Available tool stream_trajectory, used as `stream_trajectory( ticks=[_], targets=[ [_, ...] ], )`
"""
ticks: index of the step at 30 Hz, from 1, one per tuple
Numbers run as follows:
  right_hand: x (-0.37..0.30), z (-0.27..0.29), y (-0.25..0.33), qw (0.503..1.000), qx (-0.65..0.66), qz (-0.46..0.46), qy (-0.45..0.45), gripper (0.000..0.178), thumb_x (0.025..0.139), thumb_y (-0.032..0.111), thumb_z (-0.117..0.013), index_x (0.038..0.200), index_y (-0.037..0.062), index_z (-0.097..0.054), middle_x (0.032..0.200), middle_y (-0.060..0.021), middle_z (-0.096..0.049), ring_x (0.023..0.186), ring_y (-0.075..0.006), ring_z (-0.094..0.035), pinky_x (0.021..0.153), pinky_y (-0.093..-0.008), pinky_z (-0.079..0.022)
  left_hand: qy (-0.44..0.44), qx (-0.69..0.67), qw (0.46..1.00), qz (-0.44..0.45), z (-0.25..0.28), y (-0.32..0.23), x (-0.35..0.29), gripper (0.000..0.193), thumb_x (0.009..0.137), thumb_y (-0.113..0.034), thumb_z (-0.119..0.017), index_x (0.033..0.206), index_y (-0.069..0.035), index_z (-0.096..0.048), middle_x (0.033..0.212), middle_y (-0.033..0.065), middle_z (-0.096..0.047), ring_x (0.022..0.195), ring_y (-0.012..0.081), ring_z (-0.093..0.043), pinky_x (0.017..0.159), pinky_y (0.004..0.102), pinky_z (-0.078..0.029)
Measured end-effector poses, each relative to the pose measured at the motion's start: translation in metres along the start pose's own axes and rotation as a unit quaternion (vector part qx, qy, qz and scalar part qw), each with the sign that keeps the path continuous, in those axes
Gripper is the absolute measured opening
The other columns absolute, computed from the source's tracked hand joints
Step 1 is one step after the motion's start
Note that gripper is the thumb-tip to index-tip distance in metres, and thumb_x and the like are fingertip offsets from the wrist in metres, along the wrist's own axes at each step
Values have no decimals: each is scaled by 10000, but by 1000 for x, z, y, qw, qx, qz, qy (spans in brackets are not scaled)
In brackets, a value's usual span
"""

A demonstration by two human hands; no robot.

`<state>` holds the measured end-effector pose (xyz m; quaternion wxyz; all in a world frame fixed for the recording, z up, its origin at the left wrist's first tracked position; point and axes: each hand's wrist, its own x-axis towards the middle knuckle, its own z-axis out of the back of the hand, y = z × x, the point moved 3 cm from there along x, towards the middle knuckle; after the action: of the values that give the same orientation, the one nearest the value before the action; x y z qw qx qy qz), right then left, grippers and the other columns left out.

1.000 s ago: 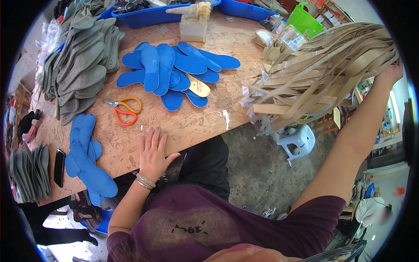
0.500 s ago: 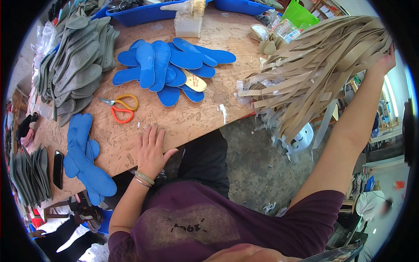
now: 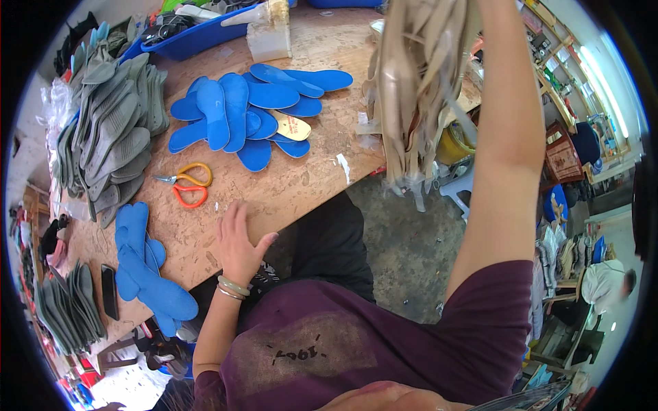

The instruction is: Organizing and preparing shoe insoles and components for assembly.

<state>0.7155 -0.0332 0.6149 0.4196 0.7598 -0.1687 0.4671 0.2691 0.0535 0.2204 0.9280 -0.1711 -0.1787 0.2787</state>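
- Workbench [image 3: 301,185] of bare wood spreads before the person.
- Bundle of tan strips [image 3: 418,89] dangles off the workbench's right edge; the raised right arm carries it, the gripping hand out of sight.
- Blue insoles [image 3: 247,113] heaped mid-workbench.
- Left hand [image 3: 240,243] lies flat, fingers spread, empty, on the workbench's near edge.
- Orange scissors [image 3: 186,185] lie just beyond it.

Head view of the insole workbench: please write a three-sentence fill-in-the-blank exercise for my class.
1. The left hand rests flat on the wooden ____.
2. The raised right arm holds up a bundle of beige strips, which hang ____.
3. The scissors have orange and ____ handles.

Missing words: table; down; yellow
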Motion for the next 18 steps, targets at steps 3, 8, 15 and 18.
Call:
stream_trajectory(
  ticks=[3,8,15,18],
  targets=[
    [-61,-40,25,986,-164,5,-20,547,775,-90,-598,1305,18,-519,1100,-107,-630,971,-209,-622,819,-287,-547,-84,-250,965,16,26,-17,21,966,738,-486,-756,1466,-43,-301,1518,185,-301,1411,348,-289,1139,521,-239],
    [-183,-76,57,970,-201,90,98,410,817,93,-645,1222,76,-585,1046,-119,-643,913,-267,-616,824,-381,-508,-203,-550,800,-124,83,-74,75,1212,682,-591,-793,1536,-78,-102,1587,160,-144,1457,373,-185,1146,548,-196],
    [-321,-135,35,958,-60,139,244,687,782,56,-693,1399,77,-393,1143,-214,-558,981,-394,-564,849,-479,-467,-233,-637,735,-7,100,-81,120,702,879,-93,-669,1464,-79,-281,1348,83,-470,1190,192,-496,1031,333,-408],
    [-342,-118,39,930,-33,78,358,733,783,91,-710,1428,63,-364,1237,-239,-501,1127,-429,-521,926,-483,-445,-254,-667,700,6,92,-73,114,660,881,-45,-639,1449,-74,-305,1352,87,-469,1196,192,-494,1025,342,-414]
  ],
)
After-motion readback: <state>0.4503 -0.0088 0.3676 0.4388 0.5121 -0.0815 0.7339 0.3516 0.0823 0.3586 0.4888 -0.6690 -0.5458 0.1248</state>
